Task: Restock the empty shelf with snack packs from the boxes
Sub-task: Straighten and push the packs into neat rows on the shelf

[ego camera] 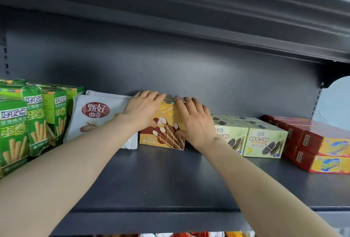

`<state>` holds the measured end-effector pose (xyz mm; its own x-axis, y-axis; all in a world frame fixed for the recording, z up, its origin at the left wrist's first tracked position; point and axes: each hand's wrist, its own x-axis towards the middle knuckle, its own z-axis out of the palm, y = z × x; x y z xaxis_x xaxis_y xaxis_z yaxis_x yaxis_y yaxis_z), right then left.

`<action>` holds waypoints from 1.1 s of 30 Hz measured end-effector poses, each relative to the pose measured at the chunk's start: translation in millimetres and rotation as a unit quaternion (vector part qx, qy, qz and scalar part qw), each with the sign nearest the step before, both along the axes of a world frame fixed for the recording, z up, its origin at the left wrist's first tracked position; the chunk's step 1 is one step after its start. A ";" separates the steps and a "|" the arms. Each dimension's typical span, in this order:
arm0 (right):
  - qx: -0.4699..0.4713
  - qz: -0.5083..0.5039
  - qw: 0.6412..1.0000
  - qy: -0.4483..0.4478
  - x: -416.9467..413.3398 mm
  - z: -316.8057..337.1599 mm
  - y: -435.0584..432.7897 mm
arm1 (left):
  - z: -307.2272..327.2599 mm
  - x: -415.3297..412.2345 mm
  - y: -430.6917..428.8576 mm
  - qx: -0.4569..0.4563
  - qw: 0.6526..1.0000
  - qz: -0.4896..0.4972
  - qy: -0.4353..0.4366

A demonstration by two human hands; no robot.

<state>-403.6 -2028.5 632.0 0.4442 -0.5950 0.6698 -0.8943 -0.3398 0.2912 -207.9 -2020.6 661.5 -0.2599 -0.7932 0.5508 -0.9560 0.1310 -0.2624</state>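
Observation:
A yellow egg-roll snack box [166, 132] stands upright on the dark grey shelf [170, 180], near the back wall. My left hand [144, 109] lies over its top left corner, fingers fairly straight and reaching across the top edge. My right hand [193, 121] presses flat against its right front and top, thumb low on the box's face. Both hands cover part of the box, so its right edge is hidden.
Green egg-roll boxes [22, 123] fill the left end, with white cookie bags [94, 117] beside them. Pale green Cookico boxes [265, 142] and stacked red-and-yellow boxes [322, 147] sit to the right. An upper shelf [208, 19] overhangs. More packs [189, 234] show below.

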 end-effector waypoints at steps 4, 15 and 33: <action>-0.006 -0.040 0.999 0.012 0.1 -2.7 -20.1 | -3.8 -7.1 -13.9 0.001 1.000 0.016 0.002; 0.029 -0.042 0.998 0.030 3.7 9.3 -36.7 | -2.8 -20.6 -25.3 0.035 0.998 0.033 0.042; 0.172 0.024 0.983 -0.053 3.7 21.8 -39.5 | -2.3 -20.2 -25.1 0.052 0.997 0.002 0.065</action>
